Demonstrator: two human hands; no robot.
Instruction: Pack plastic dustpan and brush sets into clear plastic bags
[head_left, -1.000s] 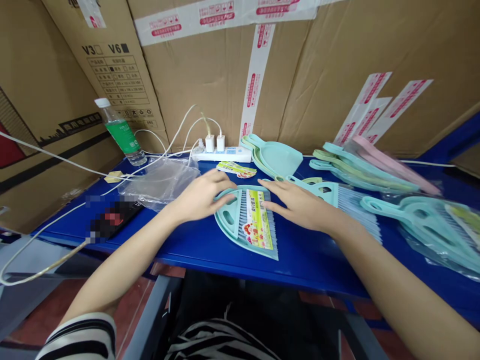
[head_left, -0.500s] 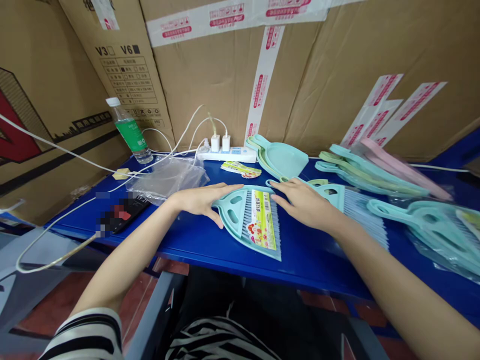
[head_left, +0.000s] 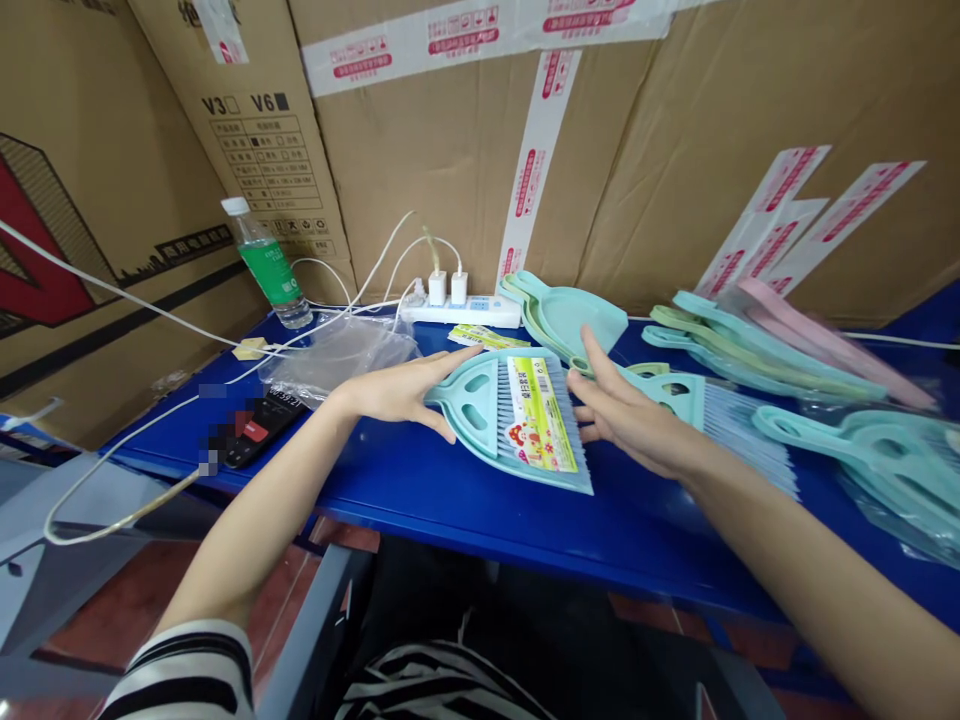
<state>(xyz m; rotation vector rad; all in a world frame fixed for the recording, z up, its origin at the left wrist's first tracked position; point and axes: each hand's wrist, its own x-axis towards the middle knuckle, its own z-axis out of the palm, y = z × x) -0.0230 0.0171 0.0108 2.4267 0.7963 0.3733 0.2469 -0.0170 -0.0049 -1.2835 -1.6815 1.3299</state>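
A teal brush and dustpan set [head_left: 476, 415] lies in front of me, its blue bristles pointing right. Across the bristles is a yellow-green label card [head_left: 541, 415]. My left hand [head_left: 397, 390] is at the handle end, thumb and fingers spread around it; the handle itself is mostly hidden. Just right of the bristles, my right hand [head_left: 626, 405] has its fingers apart, the index finger raised, and holds nothing. Behind the right hand lie a teal dustpan [head_left: 577, 315] and another brush with blue bristles [head_left: 742, 430].
Wrapped teal sets [head_left: 892, 460] and green, teal and pink pieces [head_left: 825, 340] lie right on the blue table [head_left: 420, 500]. A clear plastic bag [head_left: 337, 355], phone [head_left: 262, 425], bottle [head_left: 274, 270], cables and power strip [head_left: 480, 312] are left and behind. Cardboard stands at the back.
The brush and dustpan set has shifted slightly right and up and turned a little. My right hand has moved off its edge to the right and tilted, its index finger now raised.
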